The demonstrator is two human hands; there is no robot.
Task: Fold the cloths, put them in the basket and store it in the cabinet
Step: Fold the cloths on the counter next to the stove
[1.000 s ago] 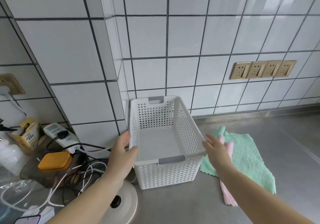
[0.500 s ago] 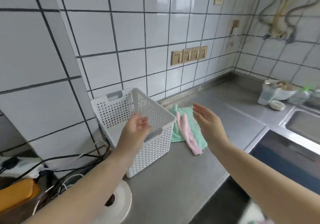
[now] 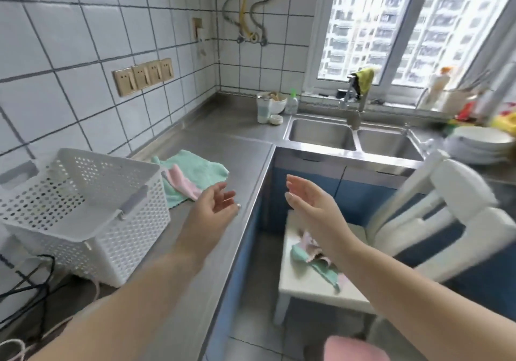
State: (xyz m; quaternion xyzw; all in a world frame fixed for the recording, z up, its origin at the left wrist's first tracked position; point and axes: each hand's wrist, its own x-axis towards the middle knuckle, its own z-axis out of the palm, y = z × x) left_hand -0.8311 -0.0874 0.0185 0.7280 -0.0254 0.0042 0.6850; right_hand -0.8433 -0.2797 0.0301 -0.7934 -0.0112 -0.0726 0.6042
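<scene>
1. Left hand (image 3: 216,202): released, holding nothing; fingers loosely spread and slightly bent, palm turned inward toward the other hand. It hovers over the front edge of the counter (image 3: 223,142), forearm stretched forward from the lower left.
2. Right hand (image 3: 308,200): released, holding nothing; fingers nearly straight and together, palm turned inward. It hangs past the counter's edge, above the chair (image 3: 315,285), forearm reaching in from the lower right.
3. The two hands face each other, apart, at about the same height.
4. Basket (image 3: 92,209): white, perforated, grey handle inserts at both ends; stands on the counter left of the left hand, not touched. No cloth is visible inside.
5. Green cloth (image 3: 195,169): lies spread on the counter just behind the basket's right corner.
6. Pink cloth (image 3: 181,183): lies across the green cloth, touching it, near the left hand's fingertips.
7. Crumpled cloths (image 3: 310,257): a green and pale pink heap on the white chair seat, partly hidden by the right forearm.
8. Cabinet (image 3: 307,190): blue fronts under the double sink (image 3: 321,137), doors closed.
9. Cables (image 3: 30,282): black and white, on the counter at the basket's near left.
</scene>
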